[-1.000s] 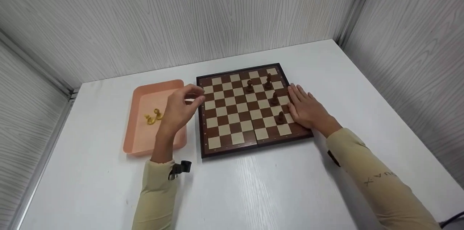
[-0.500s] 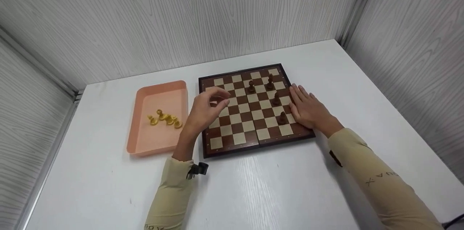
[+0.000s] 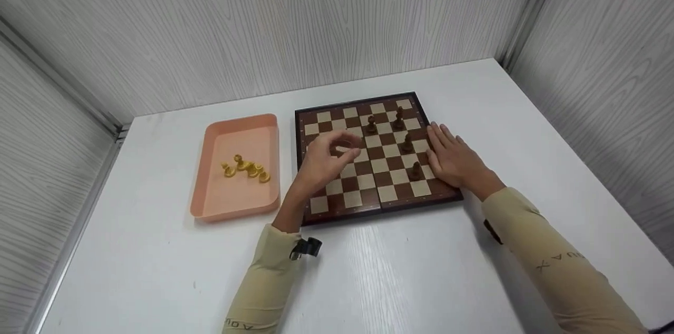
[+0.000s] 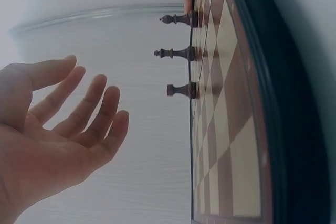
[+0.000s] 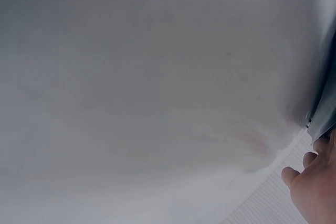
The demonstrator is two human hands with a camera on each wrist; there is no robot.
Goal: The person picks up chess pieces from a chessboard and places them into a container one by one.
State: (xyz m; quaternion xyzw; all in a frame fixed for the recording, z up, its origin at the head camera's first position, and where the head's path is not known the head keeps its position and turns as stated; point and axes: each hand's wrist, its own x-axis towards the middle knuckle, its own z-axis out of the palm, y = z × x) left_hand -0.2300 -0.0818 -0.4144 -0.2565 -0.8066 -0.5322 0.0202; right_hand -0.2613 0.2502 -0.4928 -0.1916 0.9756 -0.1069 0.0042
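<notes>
My left hand (image 3: 325, 160) hovers above the left half of the chessboard (image 3: 353, 199), thumb and fingers loosely curved with nothing between them; the left wrist view shows the hand (image 4: 68, 124) apart from the board. Several dark chess pieces stand upright on the right half, among them a rook (image 4: 181, 89), a king (image 4: 174, 53) and a bishop (image 4: 178, 19). My right hand (image 3: 454, 161) rests with straight fingers along the board's right edge, near a dark piece (image 3: 407, 143). In the right wrist view only part of that hand (image 5: 315, 187) shows, beside the board's dark side.
A pink tray (image 3: 200, 192) stands left of the board. Several gold chess pieces (image 3: 253, 169) lie in it, some touching or overlapping. White wood-grain panels (image 3: 316, 18) rise behind the table (image 3: 379, 271) and at both sides.
My left hand has moved right, from between tray and board to over the board, uncovering more gold pieces in the tray. The right hand stays on the board's edge. The view has shifted slightly.
</notes>
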